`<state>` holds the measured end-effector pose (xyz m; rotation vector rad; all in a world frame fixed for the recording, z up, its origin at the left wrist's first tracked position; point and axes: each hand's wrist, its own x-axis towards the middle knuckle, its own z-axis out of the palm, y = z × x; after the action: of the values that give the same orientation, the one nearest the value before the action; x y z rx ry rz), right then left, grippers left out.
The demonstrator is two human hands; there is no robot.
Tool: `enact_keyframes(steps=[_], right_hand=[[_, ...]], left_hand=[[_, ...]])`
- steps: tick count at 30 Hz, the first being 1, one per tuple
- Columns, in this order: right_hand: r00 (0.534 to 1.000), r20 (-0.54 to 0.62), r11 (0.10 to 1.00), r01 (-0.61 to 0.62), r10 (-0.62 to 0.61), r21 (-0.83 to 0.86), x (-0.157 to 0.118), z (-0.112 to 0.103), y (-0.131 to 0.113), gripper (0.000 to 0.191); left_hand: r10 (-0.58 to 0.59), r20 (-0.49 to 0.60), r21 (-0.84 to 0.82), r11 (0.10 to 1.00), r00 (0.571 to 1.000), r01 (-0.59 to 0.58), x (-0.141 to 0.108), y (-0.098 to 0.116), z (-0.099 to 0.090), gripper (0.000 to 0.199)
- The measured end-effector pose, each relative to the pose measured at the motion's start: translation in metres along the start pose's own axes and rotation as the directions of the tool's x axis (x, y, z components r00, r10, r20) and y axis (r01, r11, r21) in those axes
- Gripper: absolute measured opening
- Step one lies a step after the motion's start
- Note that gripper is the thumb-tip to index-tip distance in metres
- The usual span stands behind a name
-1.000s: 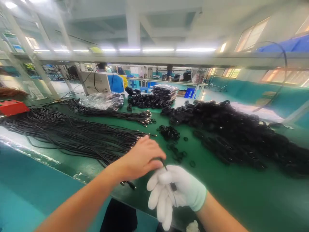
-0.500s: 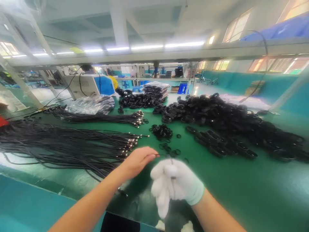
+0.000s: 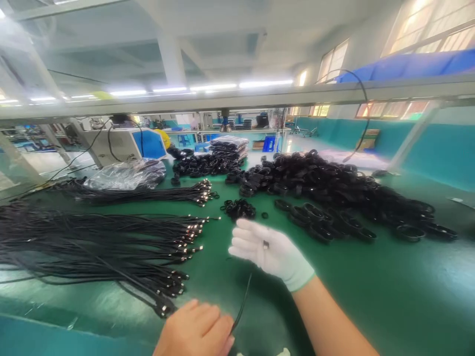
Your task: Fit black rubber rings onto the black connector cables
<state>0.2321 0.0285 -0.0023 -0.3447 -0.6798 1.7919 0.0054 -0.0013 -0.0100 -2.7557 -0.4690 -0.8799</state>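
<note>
My bare left hand [image 3: 196, 329] is at the bottom of the view, its fingers closed around a thin black cable [image 3: 243, 304] that sticks up to the right. My right hand [image 3: 269, 252], in a white glove, is palm up with fingers stretched out, above the green table [image 3: 218, 277]. A small dark piece with a light end [image 3: 265, 244] lies on its palm. Just behind the gloved fingers sits a small heap of black rings [image 3: 239, 208]. Left of both hands, black cables with metal plugs [image 3: 148, 257] lie in a wide spread.
A large pile of black coils [image 3: 326, 183] covers the back right. Another cable bundle [image 3: 148, 194], a clear plastic bag [image 3: 126, 175] and a white and blue machine [image 3: 124, 143] stand back left. A metal shelf beam [image 3: 237, 101] crosses above.
My left hand has moved down toward the near edge and now holds a cable. My gloved right hand has opened from its curled shape and moved slightly up. The view has shifted.
</note>
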Motion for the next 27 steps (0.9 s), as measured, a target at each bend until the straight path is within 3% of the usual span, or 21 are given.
enact_keyframes(steps=[1,3,6,9,15,18,22,25,27], right_hand=[[0.998,0.005,0.998,-0.060,0.061,-0.034,0.000,0.000,0.007,0.025],[0.978,0.049,0.975,-0.199,0.205,-0.101,-0.003,0.003,0.020,0.032],[0.919,0.165,0.930,-0.334,0.357,-0.154,-0.010,0.012,0.035,0.046],[0.887,0.235,0.916,-0.375,0.399,-0.139,-0.015,0.021,0.041,0.052],[0.865,0.220,0.892,-0.440,0.452,-0.102,-0.013,0.022,0.047,0.048],[0.903,0.210,0.925,-0.381,0.375,-0.014,-0.012,0.022,0.044,0.047],[0.980,0.135,0.983,-0.161,0.149,0.084,-0.011,0.025,0.026,0.031],[0.999,0.052,0.998,0.000,-0.003,0.057,-0.007,0.024,0.012,0.022],[0.998,-0.022,0.998,0.060,-0.060,0.004,-0.005,0.021,0.009,0.024]], left_hand=[[-0.046,-0.009,-0.028,0.999,0.999,0.045,0.011,-0.004,-0.011,0.023],[-0.188,0.081,-0.097,0.976,0.979,0.195,0.034,-0.018,-0.031,0.018],[-0.345,0.301,-0.251,0.871,0.889,0.423,0.063,-0.045,-0.048,0.010],[-0.394,0.415,-0.383,0.742,0.820,0.551,0.076,-0.063,-0.044,0.007],[-0.412,0.457,-0.452,0.655,0.788,0.605,0.074,-0.069,-0.010,0.009],[-0.375,0.517,-0.422,0.670,0.769,0.611,0.060,-0.072,0.012,0.020],[-0.427,0.492,-0.275,0.750,0.758,0.601,0.027,-0.073,0.035,0.027],[-0.488,0.444,-0.072,0.817,0.751,0.573,0.007,-0.057,0.038,0.025],[-0.444,0.448,0.047,0.878,0.776,0.476,0.002,-0.036,0.031,0.024]])
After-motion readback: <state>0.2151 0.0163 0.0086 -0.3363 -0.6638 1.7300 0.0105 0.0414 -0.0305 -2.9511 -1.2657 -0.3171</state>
